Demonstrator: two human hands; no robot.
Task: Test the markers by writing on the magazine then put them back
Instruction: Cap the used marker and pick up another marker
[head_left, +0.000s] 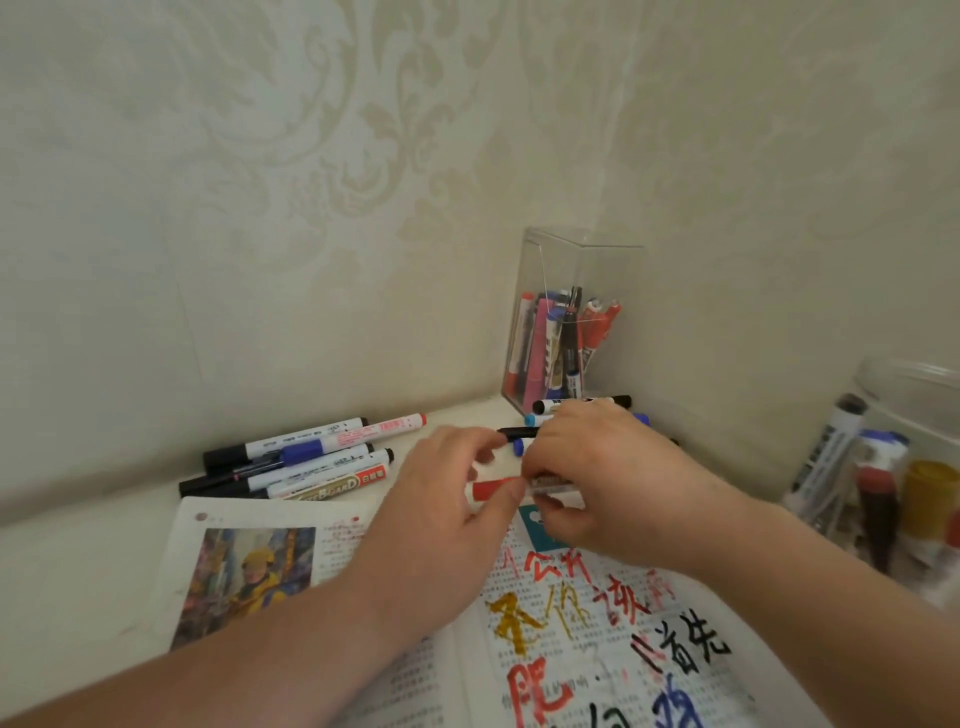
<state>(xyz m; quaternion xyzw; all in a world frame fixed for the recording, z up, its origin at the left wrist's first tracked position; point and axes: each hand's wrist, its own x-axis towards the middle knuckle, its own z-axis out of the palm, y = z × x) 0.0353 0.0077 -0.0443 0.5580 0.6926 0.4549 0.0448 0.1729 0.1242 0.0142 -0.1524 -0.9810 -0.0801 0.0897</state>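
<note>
A red-capped marker (493, 489) lies crosswise just above the top edge of the open magazine (358, 543), held between both hands. The left hand (441, 514) pinches the red cap end with thumb and fingertips, while the right hand (602, 478) has its fingers curled round the pale barrel. The magazine lies flat on the white worktop (78, 571), with a photo on its left page and large red, gold, black and blue characters scrawled over the right page. Behind the magazine to the left lies a loose pile of markers (301, 462); a few more markers (582, 404) show just beyond the right hand. In the corner against the patterned wall (311, 182) stands a clear holder (576, 260) with several markers upright inside. At the far right a second clear container (914, 384) is blurred, with markers leaning beside it.
</note>
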